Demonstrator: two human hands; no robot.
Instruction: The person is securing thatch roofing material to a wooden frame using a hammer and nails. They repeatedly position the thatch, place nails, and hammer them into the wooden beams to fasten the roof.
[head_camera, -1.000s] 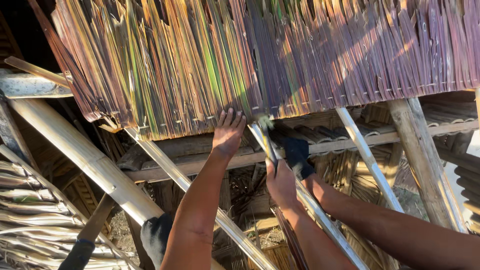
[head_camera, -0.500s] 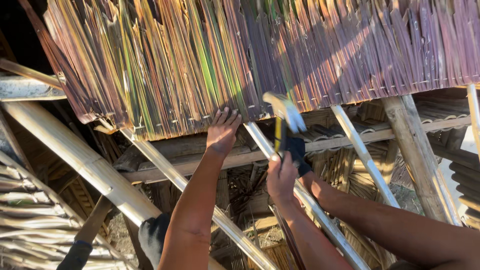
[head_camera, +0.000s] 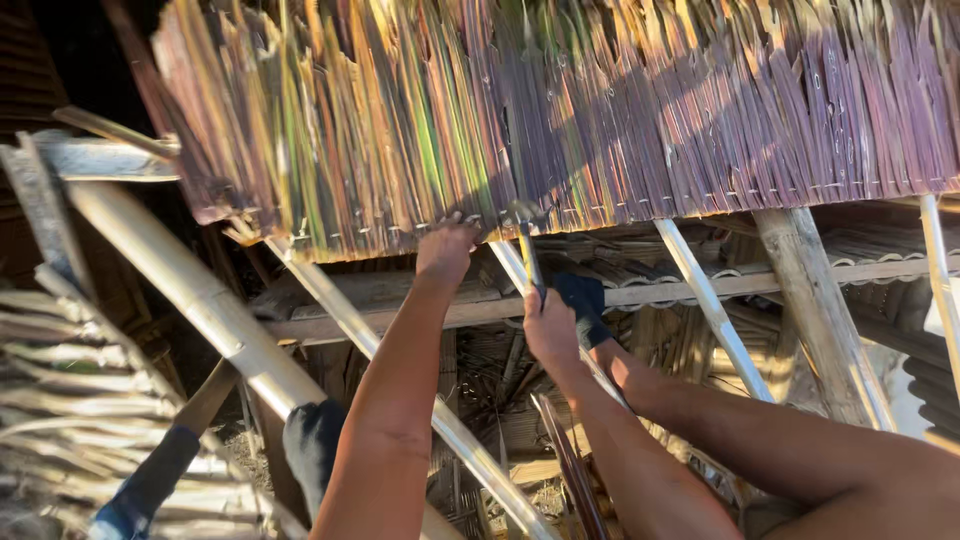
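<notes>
Head view: left hand (head_camera: 446, 250) presses thatch panel (head_camera: 560, 120); right hand (head_camera: 552, 328) grips hammer (head_camera: 528, 250).

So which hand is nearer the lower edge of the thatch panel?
Left. The left hand presses against the thatch panel at its lower edge. The right hand sits below it, gripping a hammer whose head reaches that edge.

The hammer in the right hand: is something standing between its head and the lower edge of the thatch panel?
Nothing visible does. The right hand holds the hammer with its head right at the lower edge of the thatch panel, beside the left hand pressing there. Only the bamboo rafter runs behind.
</notes>
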